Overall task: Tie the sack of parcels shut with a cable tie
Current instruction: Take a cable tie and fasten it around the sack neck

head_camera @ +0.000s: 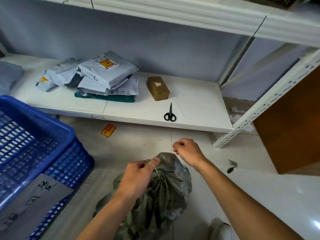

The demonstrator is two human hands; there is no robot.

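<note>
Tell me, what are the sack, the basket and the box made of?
Sack: probably woven plastic cloth, dull grey-green; it crumples into soft folds.
Basket: hard blue plastic, slightly shiny, moulded with a grid of holes.
Box: brown cardboard, matt, with sharp folded edges and a scrap of white label on top.

We are counting one sack point(161, 193), one cable tie point(155, 168), one pair of scissors point(170, 115), one cardboard box point(158, 88), one blue basket point(43, 129).
</note>
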